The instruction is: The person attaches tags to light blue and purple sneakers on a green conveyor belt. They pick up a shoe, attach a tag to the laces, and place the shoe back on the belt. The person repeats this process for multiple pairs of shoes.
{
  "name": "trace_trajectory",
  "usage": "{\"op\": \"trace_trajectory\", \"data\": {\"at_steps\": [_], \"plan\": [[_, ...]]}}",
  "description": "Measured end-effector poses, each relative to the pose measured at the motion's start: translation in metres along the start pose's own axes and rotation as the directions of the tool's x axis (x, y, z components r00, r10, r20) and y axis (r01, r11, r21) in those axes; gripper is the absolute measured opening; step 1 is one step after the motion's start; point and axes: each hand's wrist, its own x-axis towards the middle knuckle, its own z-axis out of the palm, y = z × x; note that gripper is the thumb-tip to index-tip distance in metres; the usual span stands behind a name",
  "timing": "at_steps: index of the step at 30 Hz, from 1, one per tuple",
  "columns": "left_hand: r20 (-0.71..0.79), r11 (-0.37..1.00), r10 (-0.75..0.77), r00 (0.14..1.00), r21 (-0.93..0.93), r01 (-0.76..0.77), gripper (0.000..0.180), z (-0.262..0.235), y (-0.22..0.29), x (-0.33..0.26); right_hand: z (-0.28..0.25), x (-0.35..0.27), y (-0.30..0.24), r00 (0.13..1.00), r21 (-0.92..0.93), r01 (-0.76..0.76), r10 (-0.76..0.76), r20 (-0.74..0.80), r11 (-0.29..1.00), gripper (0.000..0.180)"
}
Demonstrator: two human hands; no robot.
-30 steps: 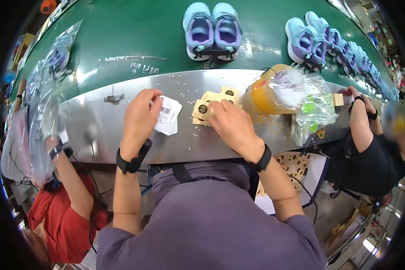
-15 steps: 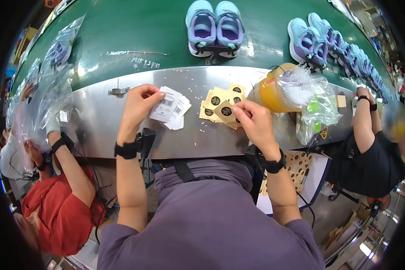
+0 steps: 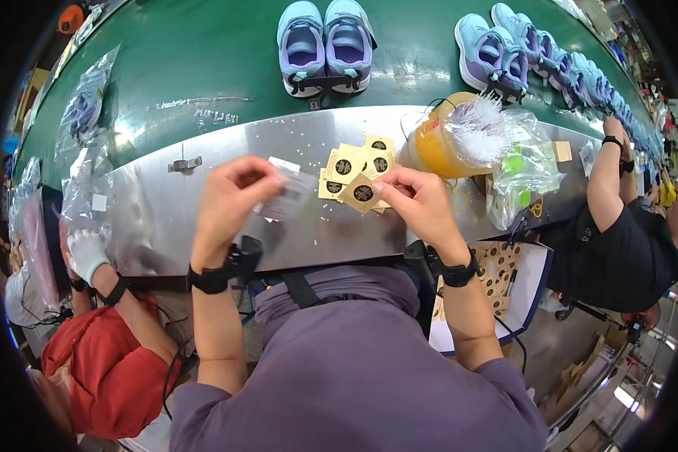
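Observation:
My left hand [image 3: 237, 197] pinches a white printed label [image 3: 288, 197], smeared by motion, above the steel bench edge. Part of a white label pile [image 3: 284, 164] shows behind it. Between thumb and fingers of my right hand [image 3: 418, 202] is the corner of a tan square card [image 3: 362, 193] with a black round print. That card overlaps a loose pile of similar tan cards [image 3: 346, 163] on the steel. Beyond them, a pair of light blue and purple shoes [image 3: 325, 53] stands on the green belt, joined by a dark strap.
Right of the cards, a yellow tub [image 3: 438, 143] holds white plastic fasteners, beside a clear plastic bag [image 3: 523, 181]. More shoes [image 3: 497, 60] line the belt at right. An open box of tan cards [image 3: 497, 279] sits below the bench edge. Co-workers [image 3: 109, 361] flank me, one in red, one in black.
My left hand has lifted the white label off its pile and moved it slightly. The shoe pair has shifted left in view. My right hand still pinches the tan card.

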Motion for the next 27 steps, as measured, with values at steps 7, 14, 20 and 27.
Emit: {"op": "trace_trajectory", "data": {"at_steps": [7, 14, 20, 27], "plan": [[0.093, 0.981, 0.071, 0.993, -0.186, -0.053, 0.010, 0.080, 0.008, 0.004, -0.013, -0.010, -0.028, 0.994, 0.123, 0.099, -0.092, -0.063, 0.987, 0.020], [-0.144, 0.952, 0.240, 0.960, -0.156, -0.262, 0.013, 0.111, 0.013, 0.001, -0.020, -0.026, -0.040, 0.880, -0.213, 0.349, -0.397, -0.260, 0.913, 0.018], [-0.094, 0.963, 0.195, 0.976, -0.171, -0.209, 0.011, 0.125, 0.020, -0.002, -0.028, -0.023, -0.036, 0.817, -0.340, 0.425, -0.517, -0.255, 0.839, 0.013], [-0.054, 0.933, 0.361, 0.931, 0.027, -0.360, 0.009, 0.142, 0.022, 0.004, -0.037, -0.026, -0.033, 0.876, -0.244, 0.316, -0.381, -0.295, 0.917, 0.015]]}}
